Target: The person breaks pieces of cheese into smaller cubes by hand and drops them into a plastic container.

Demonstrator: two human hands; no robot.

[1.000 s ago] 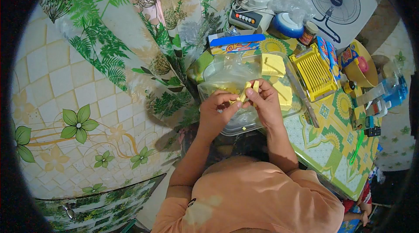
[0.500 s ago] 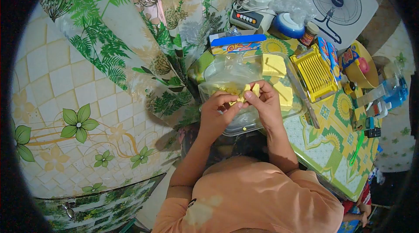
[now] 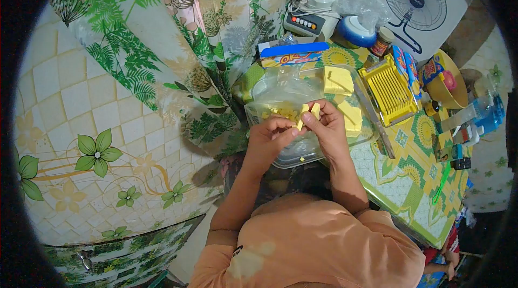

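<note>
The left hand (image 3: pixel 268 137) pinches the lower end of a longer yellow strip (image 3: pixel 300 120) between thumb and fingers, and the right hand (image 3: pixel 329 127) grips a shorter yellow strip (image 3: pixel 315 110). Both strips are held above the clear tray (image 3: pixel 294 165). The longer one slants, its upper end leaning toward the tray's far right; the shorter stands nearly upright. That makes two strips in the hands.

Inside the tray, a clear bag (image 3: pixel 286 92) covers much of the left part, with yellow pieces (image 3: pixel 281 111) heaped by the fingers, too many to count. Two yellow blocks (image 3: pixel 339 81) sit along the tray's right side, the nearer partly behind the right hand; one crumb (image 3: pixel 302 159) lies at its near edge. One knife (image 3: pixel 386 143) lies along the tray's right rim, between it and one yellow slicer (image 3: pixel 389 92). Beyond the tray are one blue-topped box (image 3: pixel 294 55) and one blender (image 3: pixel 318 10).
</note>
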